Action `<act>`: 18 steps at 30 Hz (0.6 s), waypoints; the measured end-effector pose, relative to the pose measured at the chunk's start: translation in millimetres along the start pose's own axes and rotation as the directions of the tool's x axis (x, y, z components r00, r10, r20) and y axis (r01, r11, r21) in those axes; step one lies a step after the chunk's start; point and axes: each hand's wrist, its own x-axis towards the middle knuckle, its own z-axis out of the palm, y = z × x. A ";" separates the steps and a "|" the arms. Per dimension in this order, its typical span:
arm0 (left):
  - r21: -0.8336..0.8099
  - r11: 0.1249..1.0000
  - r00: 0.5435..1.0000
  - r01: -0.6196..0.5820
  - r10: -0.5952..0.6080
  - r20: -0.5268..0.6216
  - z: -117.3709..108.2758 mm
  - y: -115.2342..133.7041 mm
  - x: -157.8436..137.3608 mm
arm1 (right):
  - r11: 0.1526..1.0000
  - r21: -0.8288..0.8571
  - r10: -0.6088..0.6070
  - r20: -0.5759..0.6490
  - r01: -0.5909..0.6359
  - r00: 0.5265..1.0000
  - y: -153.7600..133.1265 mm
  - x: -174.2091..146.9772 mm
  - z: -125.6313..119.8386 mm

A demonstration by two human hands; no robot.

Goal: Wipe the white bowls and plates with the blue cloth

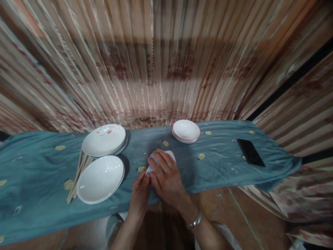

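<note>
At centre, between the person's two hands and over the front part of the tabletop (221, 152), we find what we take for a small white dish (171, 155), mostly covered; whether it touches the surface we cannot tell. The left hand (140, 187) pinches its near left edge between thumb and fingers, presumably to steady it. The right hand (166, 173) lies across the top, fingers together over a pale blue cloth (154, 159), and seems to press down; whether that grip closes on anything we cannot tell. The dish thus sits beneath the right palm and ahead of the left fingertips. Farther out, we note red-rimmed bowls (186, 130) stacked beyond, floral plates (104, 141) and white bowls (101, 178) at left, with chopsticks (78, 174) alongside, and a phone (251, 152) at right, leaving the middle for handwork.
</note>
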 end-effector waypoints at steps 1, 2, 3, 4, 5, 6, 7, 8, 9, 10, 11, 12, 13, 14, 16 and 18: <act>-0.012 1.000 1.000 0.004 -0.003 0.008 -0.1 -0.2 0.3 | 1.000 -0.004 -0.012 0.007 0.012 1.000 0.1 0.5 0.3; -0.019 1.000 1.000 0.007 -0.007 0.015 -0.3 -0.4 0.6 | 1.000 0.002 -0.011 0.007 0.011 1.000 2.0 1.0 0.2; -0.019 1.000 1.000 0.013 -0.012 0.020 -0.3 -0.8 0.8 | 1.000 0.018 0.003 0.002 -0.003 1.000 5.6 1.5 -0.1; -0.017 1.000 1.000 0.016 -0.016 0.022 -0.3 -1.2 1.0 | 0.999 0.046 0.029 -0.004 -0.029 1.000 10.5 1.8 -0.6; -0.017 1.000 1.000 0.019 -0.018 0.019 -0.3 -1.5 1.0 | 0.994 0.084 0.068 -0.014 -0.067 0.998 16.2 1.9 -1.2; -0.023 1.000 1.000 0.019 -0.018 0.016 -0.1 -1.7 0.9 | 0.985 0.135 0.116 -0.023 -0.112 0.993 22.5 1.8 -1.6; -0.036 0.999 1.000 0.018 -0.017 0.015 0.0 -1.7 0.7 | 0.968 0.195 0.168 -0.023 -0.161 0.985 28.9 1.4 -1.7; -0.054 0.998 1.000 0.018 -0.017 0.017 0.2 -1.5 0.5 | 0.943 0.261 0.218 -0.017 -0.206 0.976 35.1 0.6 -1.3; -0.071 0.997 1.000 0.018 -0.017 0.019 0.2 -1.1 0.2 | 0.910 0.331 0.265 -0.002 -0.249 0.964 40.8 -0.4 -0.3; -0.085 0.996 1.000 0.021 -0.019 0.019 0.2 -0.6 0.1 | 0.870 0.399 0.311 0.014 -0.290 0.950 45.9 -1.7 1.4; -0.093 0.995 1.000 0.025 -0.023 0.017 0.1 0.1 0.0 | 0.824 0.462 0.356 0.030 -0.329 0.934 50.3 -3.2 3.9; -0.098 0.995 0.999 0.030 -0.028 0.014 -0.1 0.8 0.1 | 0.772 0.519 0.404 0.045 -0.367 0.913 54.0 -4.9 7.2; -0.103 0.994 0.999 0.036 -0.035 0.011 -0.3 1.7 0.4 | 0.717 0.569 0.454 0.059 -0.403 0.889 57.1 -6.8 11.3; -0.114 0.993 0.999 0.043 -0.042 0.006 -0.6 2.5 0.8 | 0.661 0.611 0.502 0.071 -0.436 0.862 59.5 -8.9 16.1; -0.153 0.986 0.998 0.060 -0.064 -0.021 -0.9 4.1 2.2 | 0.553 0.670 0.597 0.095 -0.494 0.797 62.5 -13.9 27.7; -0.209 0.975 0.993 0.076 -0.093 -0.070 -0.9 5.5 4.2 | 0.456 0.703 0.682 0.118 -0.546 0.722 63.4 -19.7 40.2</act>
